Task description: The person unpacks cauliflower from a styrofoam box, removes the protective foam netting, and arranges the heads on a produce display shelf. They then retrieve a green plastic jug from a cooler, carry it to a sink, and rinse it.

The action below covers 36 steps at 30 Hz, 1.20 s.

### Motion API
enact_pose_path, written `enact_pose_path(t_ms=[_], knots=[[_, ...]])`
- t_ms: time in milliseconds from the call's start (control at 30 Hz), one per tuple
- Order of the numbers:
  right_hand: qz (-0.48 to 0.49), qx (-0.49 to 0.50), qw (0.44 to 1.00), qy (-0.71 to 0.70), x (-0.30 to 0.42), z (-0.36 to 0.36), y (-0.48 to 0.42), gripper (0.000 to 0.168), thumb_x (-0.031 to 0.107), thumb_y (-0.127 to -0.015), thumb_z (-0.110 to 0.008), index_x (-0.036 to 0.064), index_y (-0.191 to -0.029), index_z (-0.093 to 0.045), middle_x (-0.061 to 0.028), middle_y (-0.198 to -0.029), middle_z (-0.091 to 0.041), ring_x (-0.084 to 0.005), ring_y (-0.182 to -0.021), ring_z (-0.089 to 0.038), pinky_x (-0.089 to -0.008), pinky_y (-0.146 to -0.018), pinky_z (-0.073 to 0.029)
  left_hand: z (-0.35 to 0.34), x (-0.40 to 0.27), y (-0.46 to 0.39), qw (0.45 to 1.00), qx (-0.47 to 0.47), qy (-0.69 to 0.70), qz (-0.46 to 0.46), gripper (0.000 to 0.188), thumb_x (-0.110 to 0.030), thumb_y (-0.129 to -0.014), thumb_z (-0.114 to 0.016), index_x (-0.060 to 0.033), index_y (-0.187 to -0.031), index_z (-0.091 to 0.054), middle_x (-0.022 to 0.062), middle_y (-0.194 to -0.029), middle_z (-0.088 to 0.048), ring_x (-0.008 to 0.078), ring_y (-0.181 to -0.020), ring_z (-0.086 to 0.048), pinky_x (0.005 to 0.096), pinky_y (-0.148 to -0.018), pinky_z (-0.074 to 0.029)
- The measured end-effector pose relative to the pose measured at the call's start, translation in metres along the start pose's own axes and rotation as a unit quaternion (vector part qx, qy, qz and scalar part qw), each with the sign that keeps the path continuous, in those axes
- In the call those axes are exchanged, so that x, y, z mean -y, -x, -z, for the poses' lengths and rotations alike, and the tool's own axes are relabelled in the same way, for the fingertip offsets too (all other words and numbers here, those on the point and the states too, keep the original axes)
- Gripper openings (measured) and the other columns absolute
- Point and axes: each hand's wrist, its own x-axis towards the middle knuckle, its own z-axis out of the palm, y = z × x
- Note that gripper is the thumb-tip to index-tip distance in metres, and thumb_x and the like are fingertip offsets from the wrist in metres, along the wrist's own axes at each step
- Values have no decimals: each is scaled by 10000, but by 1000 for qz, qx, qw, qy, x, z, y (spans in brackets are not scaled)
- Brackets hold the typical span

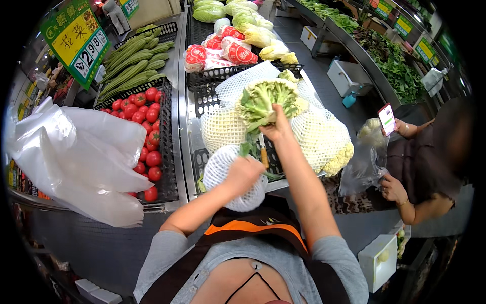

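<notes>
My right hand (279,127) grips the stem of a cauliflower (267,100), its cut underside and green leaves turned toward me. Blurred, my left hand (243,175) is closed on a green cauliflower leaf (247,146) just below that head. A white foam-net-wrapped head (233,197) sits under my left wrist. Between my hands lies a knife (264,156) with a wooden handle. More cauliflowers in foam netting rest on either side, one at the left (223,129) and one at the right (322,133).
Tomatoes (153,157) in a black crate and ridged green gourds (133,64) are at left, beside white plastic bags (76,152). Wrapped vegetables (231,47) and Chinese cabbages (258,34) lie beyond. At right, a person (417,159) holds a phone (386,118) and a bagged cauliflower (368,131).
</notes>
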Motion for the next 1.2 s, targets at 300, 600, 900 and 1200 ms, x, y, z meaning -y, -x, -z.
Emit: enact_pose_path(t_ms=[300, 600, 900, 1200], knots=[[-36, 64, 959, 273, 25, 21, -15, 637, 340, -629, -722, 2, -1103, -463, -158, -1060, -494, -259, -948, -486, -425, -806, -385, 69, 60, -63, 981, -163, 100, 37, 357, -30, -660, -598, -47, -1014, -567, 137, -1029, -544, 288, -1011, -477, 390, -891, -364], [322, 92, 789, 516, 24, -3, 39, 539, 268, -636, -750, -2, -1049, -534, -117, -944, -578, -204, -819, -567, -334, -666, -453, 26, 95, -94, 992, -106, 51, 50, 462, -46, -638, -582, -22, -1096, -527, 111, -810, -592, 287, -811, -559, 383, -769, -418], [527, 184, 501, 662, 17, 4, 25, 287, 117, -711, -646, 56, -988, -601, -130, -820, -564, -308, -735, -562, -354, -661, -455, 28, 113, -83, 983, -86, 149, 57, 376, -27, -640, -573, -80, -1009, -618, 116, -750, -580, 291, -730, -555, 371, -658, -448], [533, 284, 454, 655, 37, -16, 74, 372, 67, -595, -695, 84, -957, -608, -58, -914, -536, -255, -922, -470, -320, -786, -406, 48, 117, -80, 892, 96, 402, 180, 390, -21, -631, -565, -34, -1019, -607, 148, -881, -637, 182, -772, -614, 280, -712, -467]])
